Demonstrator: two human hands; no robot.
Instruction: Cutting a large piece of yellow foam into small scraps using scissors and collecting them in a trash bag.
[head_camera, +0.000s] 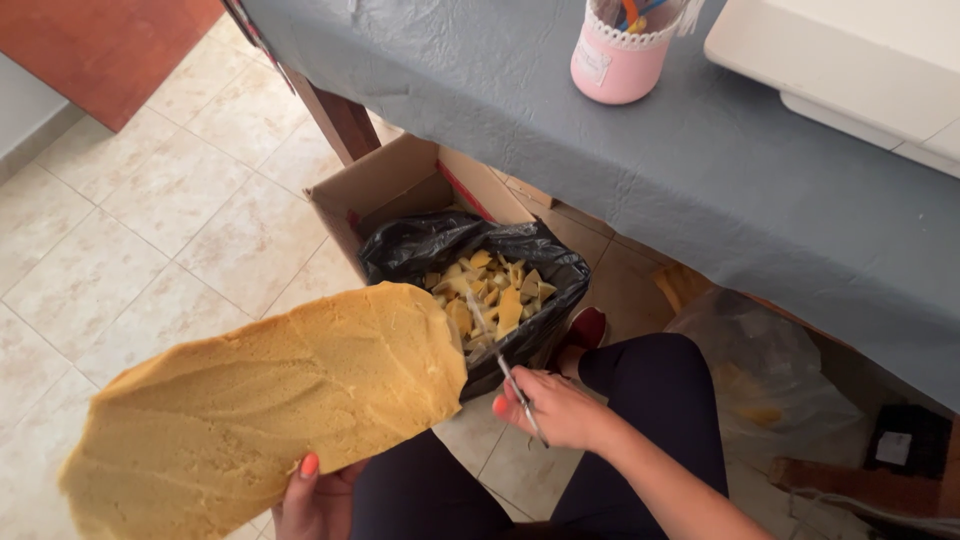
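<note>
Holding the yellow foam slab (260, 410) at lower left, my left hand (315, 500) fingers are pinching its bottom edge; it is looking light, soft, floppy. Right hand (555, 410) fingers are gripping scissors (505, 365).

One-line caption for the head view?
Left hand holds yellow foam slab; right hand holds scissors above scrap-filled black bag.
</note>
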